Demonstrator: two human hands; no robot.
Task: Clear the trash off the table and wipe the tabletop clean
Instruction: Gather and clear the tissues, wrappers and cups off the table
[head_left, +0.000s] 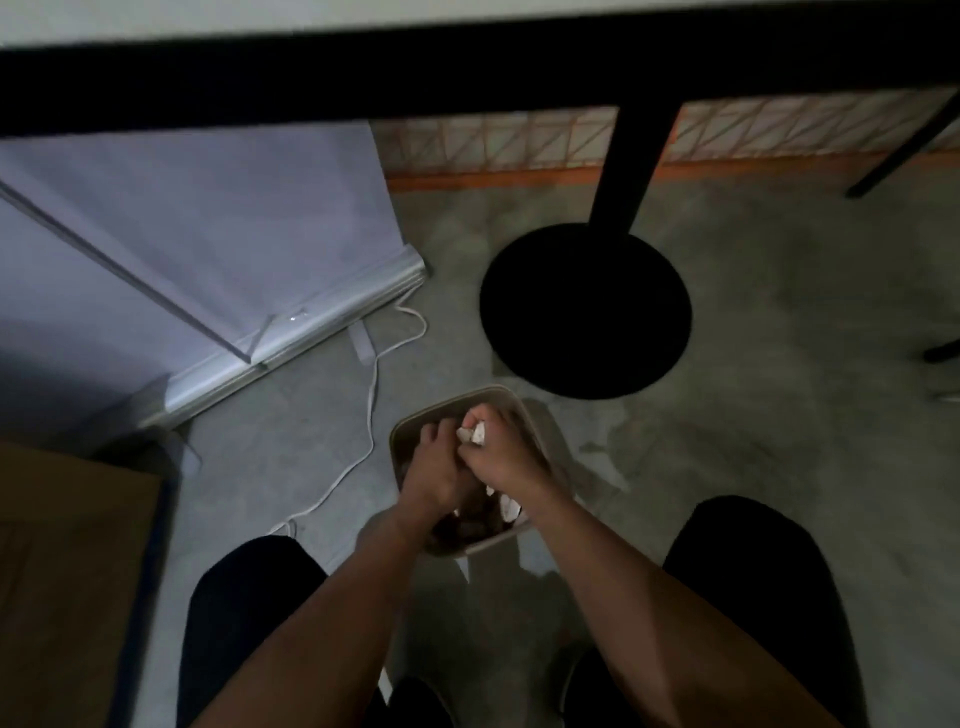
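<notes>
A small beige trash bin stands on the concrete floor below the table, between my knees. Both my hands hover over its mouth. My right hand grips a crumpled white paper wad. My left hand sits right beside it, fingers curled against the same wad. More white scraps and dark trash lie inside the bin, partly hidden by my forearms. The table's edge runs as a dark band along the top; the tabletop itself is barely seen.
The table's black post and round base stand just behind the bin. A white cable snakes over the floor at left, by a grey roll-up panel. A cardboard box sits at lower left. Another black leg is at right.
</notes>
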